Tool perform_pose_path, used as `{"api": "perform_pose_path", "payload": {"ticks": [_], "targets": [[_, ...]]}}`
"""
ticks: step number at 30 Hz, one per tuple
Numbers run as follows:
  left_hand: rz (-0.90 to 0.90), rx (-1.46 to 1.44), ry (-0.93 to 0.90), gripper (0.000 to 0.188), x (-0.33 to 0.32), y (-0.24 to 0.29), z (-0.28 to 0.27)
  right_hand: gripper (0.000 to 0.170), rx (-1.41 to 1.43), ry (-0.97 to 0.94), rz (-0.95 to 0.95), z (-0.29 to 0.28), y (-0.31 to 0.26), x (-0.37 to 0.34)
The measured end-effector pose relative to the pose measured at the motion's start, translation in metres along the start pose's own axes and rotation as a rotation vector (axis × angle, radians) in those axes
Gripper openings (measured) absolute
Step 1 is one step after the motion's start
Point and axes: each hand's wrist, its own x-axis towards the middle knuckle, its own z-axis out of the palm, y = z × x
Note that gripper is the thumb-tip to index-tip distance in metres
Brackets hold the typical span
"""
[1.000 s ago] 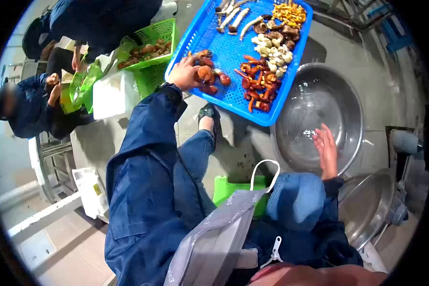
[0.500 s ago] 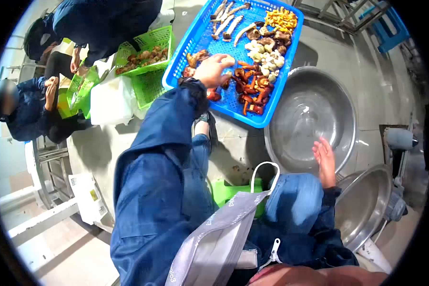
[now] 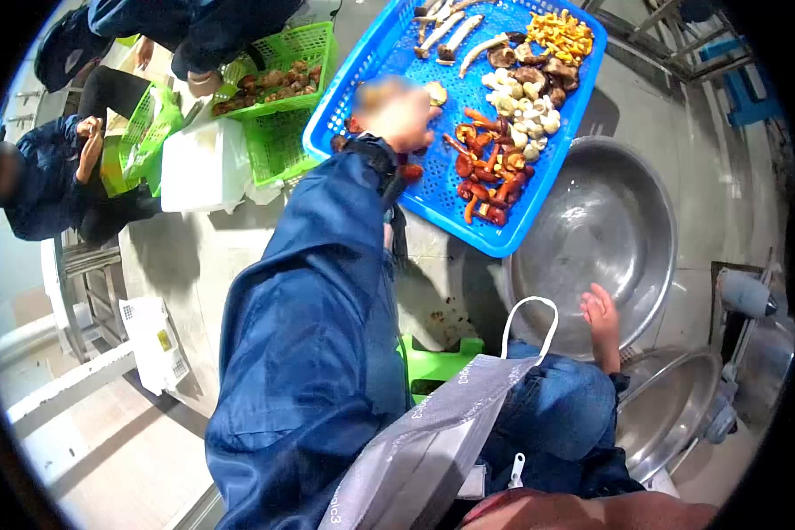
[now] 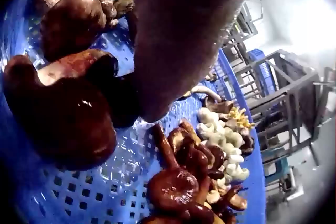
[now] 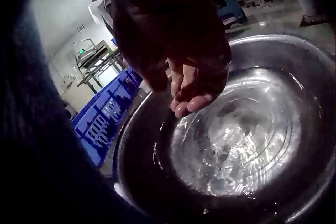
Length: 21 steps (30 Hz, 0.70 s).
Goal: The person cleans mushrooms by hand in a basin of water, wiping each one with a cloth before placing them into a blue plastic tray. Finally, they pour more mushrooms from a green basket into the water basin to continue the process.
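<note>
My left hand [image 3: 404, 119] is over the reddish-brown mushrooms in the left part of a blue basket [image 3: 450, 219]; its palm hides what its fingers touch. A pale round piece [image 3: 435, 93] lies just beyond its fingers. In the left wrist view the hand [image 4: 176, 40] hangs beside large, shiny brown mushrooms [image 4: 79, 124], its fingertips unclear. My right hand [image 3: 601, 318] is above the near edge of a wide metal basin [image 3: 592, 230] with water in it. The right wrist view shows that hand [image 5: 184, 77] loosely bent and holding nothing.
Sorted groups of yellow, white [image 3: 521, 110] and red-orange mushrooms [image 3: 490, 168] fill the basket's right side. Green baskets [image 3: 278, 150] and a white box [image 3: 205, 168] are at left, near two people. Another metal basin [image 3: 671, 402] is at lower right.
From the basket's left end, my left hand has moved right over the brown mushrooms, then back slightly. My right hand has stayed by the basin. The view has shifted a little.
</note>
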Motion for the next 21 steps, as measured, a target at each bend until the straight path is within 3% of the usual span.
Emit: {"api": "perform_pose_path", "payload": {"ticks": [1,3,4,5,7,11,12,15,21], "targets": [[-0.057,-0.026,-0.040,0.046,-0.002,-0.005,-0.004,0.042,-0.001,0.000,0.001,0.001,-0.001,0.001],[-0.052,-0.025,0.097,0.045,-0.007,-0.011,-0.006,0.044,-0.022,-0.021,-0.024,-0.001,0.000,0.005],[-0.067,-0.089,0.054,0.043,-0.005,-0.012,-0.008,0.044,-0.026,-0.033,-0.035,-0.002,0.001,0.007],[-0.009,0.023,0.081,0.044,-0.010,-0.010,-0.009,0.044,-0.028,-0.043,-0.048,-0.002,-0.001,0.007],[-0.014,-0.018,0.122,0.046,-0.008,-0.003,-0.011,0.043,-0.037,-0.006,-0.014,0.003,-0.006,0.005],[0.053,-0.049,0.209,0.068,0.001,0.014,0.009,0.043,0.017,-0.023,0.021,0.008,-0.002,0.005],[-0.003,-0.016,0.080,0.071,0.003,0.012,0.012,0.042,-0.009,-0.022,0.022,0.009,-0.003,0.005],[-0.042,0.032,-0.014,0.072,0.003,0.005,0.009,0.042,-0.022,-0.036,0.000,0.006,-0.009,0.003],[0.058,0.020,0.034,0.061,-0.013,-0.016,0.016,0.042,0.037,-0.026,0.006,0.004,0.002,0.009]]}}
